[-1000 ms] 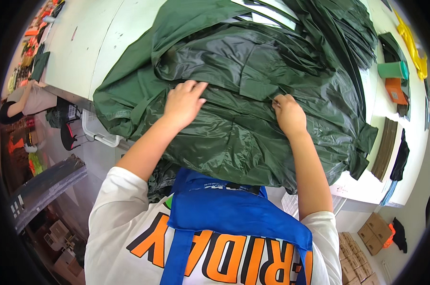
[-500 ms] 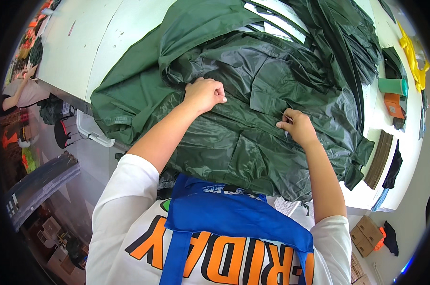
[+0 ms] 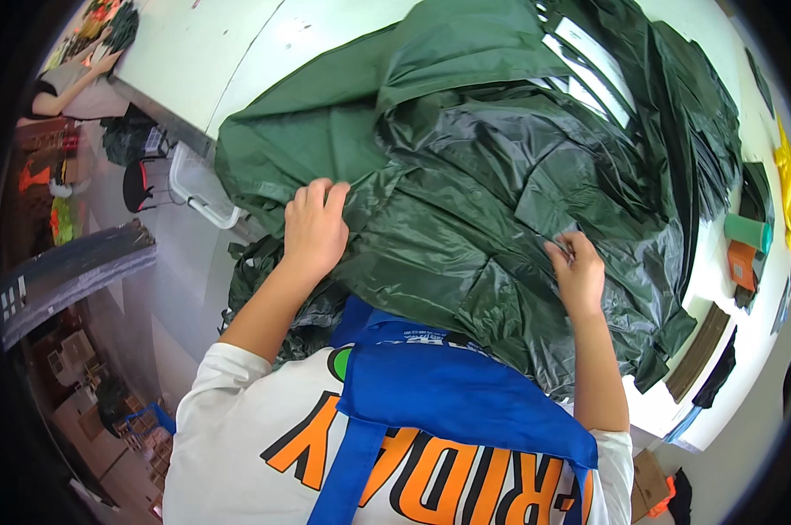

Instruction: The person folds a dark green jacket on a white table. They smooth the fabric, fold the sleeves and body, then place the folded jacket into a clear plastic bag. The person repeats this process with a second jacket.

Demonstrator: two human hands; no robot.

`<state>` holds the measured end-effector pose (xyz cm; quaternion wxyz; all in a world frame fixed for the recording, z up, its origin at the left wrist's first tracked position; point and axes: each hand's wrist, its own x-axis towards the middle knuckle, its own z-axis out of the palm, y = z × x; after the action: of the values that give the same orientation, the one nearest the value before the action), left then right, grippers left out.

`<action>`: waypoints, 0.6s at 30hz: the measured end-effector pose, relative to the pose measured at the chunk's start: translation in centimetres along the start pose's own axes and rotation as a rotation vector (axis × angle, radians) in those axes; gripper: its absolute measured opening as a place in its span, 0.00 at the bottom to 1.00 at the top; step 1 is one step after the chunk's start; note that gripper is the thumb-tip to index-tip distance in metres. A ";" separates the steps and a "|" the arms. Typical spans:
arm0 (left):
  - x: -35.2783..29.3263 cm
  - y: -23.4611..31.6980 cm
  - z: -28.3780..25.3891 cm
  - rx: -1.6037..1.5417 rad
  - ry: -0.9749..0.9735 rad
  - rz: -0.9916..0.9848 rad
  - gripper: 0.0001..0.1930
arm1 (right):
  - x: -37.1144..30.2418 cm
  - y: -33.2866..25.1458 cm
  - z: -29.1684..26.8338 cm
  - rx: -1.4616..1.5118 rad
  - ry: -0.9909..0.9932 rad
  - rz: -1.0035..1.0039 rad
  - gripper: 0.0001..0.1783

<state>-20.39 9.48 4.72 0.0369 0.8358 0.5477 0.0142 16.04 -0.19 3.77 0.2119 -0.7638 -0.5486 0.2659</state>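
Observation:
A dark green waterproof garment, shiny and creased, lies spread over the white table in front of me and drapes down over its near edge. My left hand rests at the garment's left side, back up, its fingers extended over the fabric. The thumb of that hand is hidden. Farther right, my right hand pinches the shiny cloth between thumb and forefinger, near a flat sewn-on patch.
White sheets lie beyond the garment, beside stacked dark green pieces. On the right stand a green cup and an orange box. A white plastic bin and another person's arm are at the left.
My left hand has moved left and toward me, and its fingers have straightened from a curl. My right hand stays pinched on the cloth. The whole view has shifted slightly.

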 end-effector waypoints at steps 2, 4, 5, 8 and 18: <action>-2.2 -1.0 0.2 -0.210 -0.088 -0.103 0.30 | 0.7 -4.2 2.5 0.181 0.014 -0.166 0.13; -3.5 -1.1 1.4 -0.322 -0.094 -0.207 0.34 | 2.2 -8.8 5.7 0.253 -0.123 -0.493 0.14; -3.6 -1.0 1.7 -0.352 -0.107 -0.189 0.35 | 2.7 -11.1 7.4 0.217 -0.133 -0.601 0.14; -3.9 0.0 2.1 -0.408 -0.093 -0.146 0.34 | 4.2 -14.3 12.9 -0.045 -0.215 -0.777 0.19; 7.6 -2.9 0.3 -1.301 -0.260 -0.552 0.15 | 4.5 -15.5 13.1 0.035 -0.109 -1.025 0.10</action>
<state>-19.99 17.54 4.06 0.5945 0.4706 0.6107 0.2282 -2.45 9.29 2.43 0.2990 -0.3783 -0.8581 0.1765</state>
